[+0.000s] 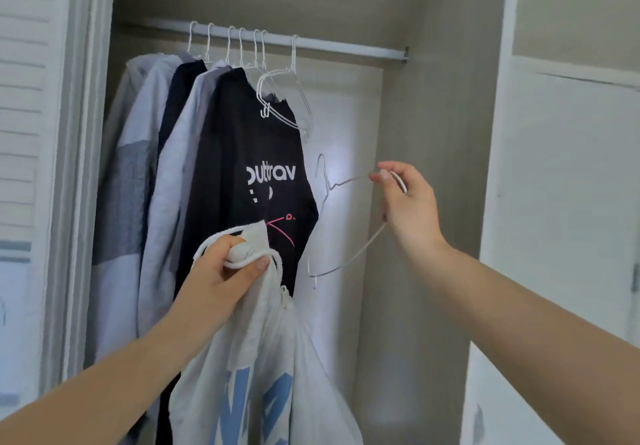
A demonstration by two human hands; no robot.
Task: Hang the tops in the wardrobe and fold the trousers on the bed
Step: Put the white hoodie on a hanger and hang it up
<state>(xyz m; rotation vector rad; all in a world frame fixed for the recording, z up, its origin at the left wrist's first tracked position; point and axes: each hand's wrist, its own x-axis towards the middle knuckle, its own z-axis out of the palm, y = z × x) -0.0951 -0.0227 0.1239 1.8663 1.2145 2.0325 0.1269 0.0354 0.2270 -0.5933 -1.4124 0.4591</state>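
Tops [242, 174] inside wardrobe [433, 133]

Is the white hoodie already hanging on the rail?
No, the left hand holds the hoodie below the rail, off any hanger.

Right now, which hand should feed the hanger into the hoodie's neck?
Right. The right hand already pinches the white wire hanger, held free beside the garment. The left hand has its grip bunched on the pale grey zip hoodie at the collar, holding it up.
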